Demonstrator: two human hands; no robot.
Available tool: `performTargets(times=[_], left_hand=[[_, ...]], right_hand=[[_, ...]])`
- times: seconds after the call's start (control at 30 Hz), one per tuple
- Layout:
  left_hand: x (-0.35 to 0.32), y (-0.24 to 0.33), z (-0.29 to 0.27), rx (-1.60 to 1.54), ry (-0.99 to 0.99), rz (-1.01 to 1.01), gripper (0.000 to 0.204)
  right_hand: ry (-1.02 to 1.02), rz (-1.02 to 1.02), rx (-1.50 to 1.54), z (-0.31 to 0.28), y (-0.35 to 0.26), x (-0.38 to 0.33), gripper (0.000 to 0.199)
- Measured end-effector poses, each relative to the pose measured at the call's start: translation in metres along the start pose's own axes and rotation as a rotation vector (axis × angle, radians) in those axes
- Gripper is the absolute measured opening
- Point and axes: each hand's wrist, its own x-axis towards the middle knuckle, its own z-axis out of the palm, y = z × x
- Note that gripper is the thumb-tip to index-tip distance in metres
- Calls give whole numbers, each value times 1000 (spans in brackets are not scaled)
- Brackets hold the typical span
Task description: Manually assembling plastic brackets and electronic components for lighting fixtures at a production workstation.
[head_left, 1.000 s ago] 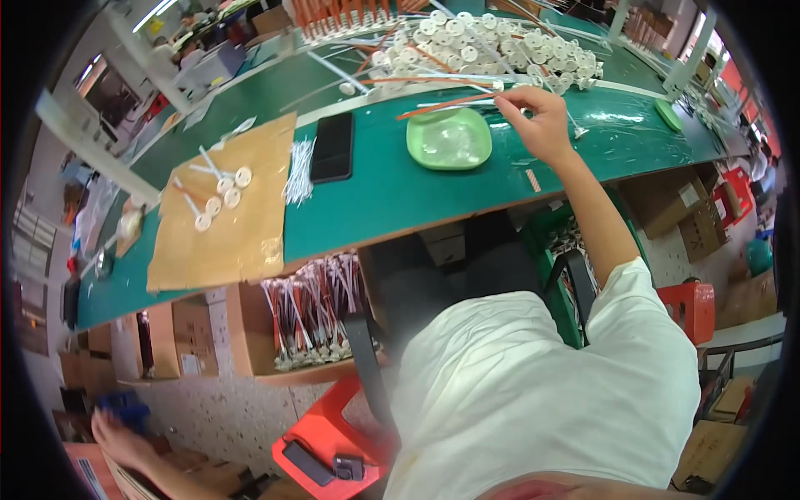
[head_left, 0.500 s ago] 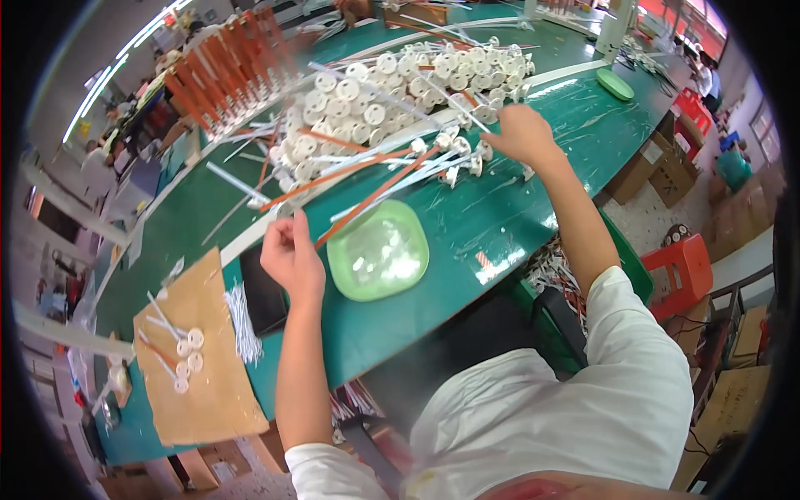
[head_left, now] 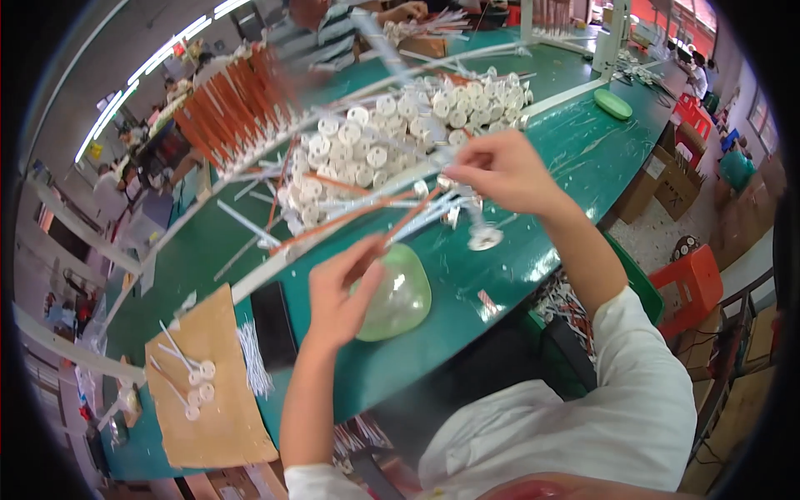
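My right hand (head_left: 504,175) pinches a white strip that is smeared by motion. A round white disc (head_left: 485,238) at the strip's lower end hangs below the fingers. My left hand (head_left: 343,287) is over the left rim of a green dish (head_left: 400,304), with fingers curled and the thumb apart. Its fingertips overlap the near end of an orange strip (head_left: 410,218); no firm grip on it shows. White strips (head_left: 437,210) with discs lie beside that orange one, between my hands. Behind them is a heap of white discs (head_left: 358,150) on strips.
An orange row of upright strips (head_left: 233,108) stands at the far left. Near left are brown cardboard (head_left: 221,425) with several disc pieces, a bundle of white ties (head_left: 253,358) and a black flat object (head_left: 273,321). A red stool (head_left: 692,287) is at right. Another person (head_left: 321,37) sits across.
My left hand has moved right, from beside the dish to over its rim. My right hand has drawn back from the heap with a disc-ended strip. A person has come into view opposite.
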Motion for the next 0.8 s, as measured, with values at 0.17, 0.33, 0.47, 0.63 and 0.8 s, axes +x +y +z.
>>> performTargets(times=[0.17,0.33,0.47,0.63,0.8], left_hand=[[11,9,10,-410,-214,-156,36],[6,-8,-2,-504,-60,-225,34],[-4,-23,-13,-731,112,-277,34],[-7,-23,-7,-797,230,-306,33],[-11,-22,3,-718,260,-281,31]], right_hand=[[-97,132,308,71,-38,38,19],[-166,308,551,107,-20,54,24],[51,136,666,127,-7,34,26],[195,-743,32,139,2,3,25],[253,-730,53,145,4,0,24]])
